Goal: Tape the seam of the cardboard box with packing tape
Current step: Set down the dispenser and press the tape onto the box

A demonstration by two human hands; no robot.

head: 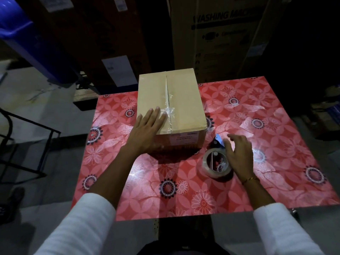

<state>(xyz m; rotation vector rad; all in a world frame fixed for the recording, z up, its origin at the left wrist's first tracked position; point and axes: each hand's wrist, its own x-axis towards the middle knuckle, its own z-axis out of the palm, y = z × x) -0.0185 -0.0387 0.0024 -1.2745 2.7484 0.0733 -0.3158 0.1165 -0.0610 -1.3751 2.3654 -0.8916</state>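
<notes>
A brown cardboard box (184,100) stands on the red flowered table (257,162). Its top seam (167,92) runs away from me, with crumpled clear tape over the near part. My left hand (147,127) lies flat, fingers spread, on the near left corner of the box top. A roll of clear packing tape (217,165) in a dispenser with a blue tab (219,138) lies on the table to the right of the box. Just right of the roll, my right hand (237,151) hovers with its fingers apart, holding nothing.
Large cartons, one printed "WASHING MACHINE" (226,34), rise behind the table. A blue plastic bin (16,26) stands at the upper left, and a black metal frame (27,140) sits on the floor to the left. Strips of clear tape stick to the tabletop at right (255,109).
</notes>
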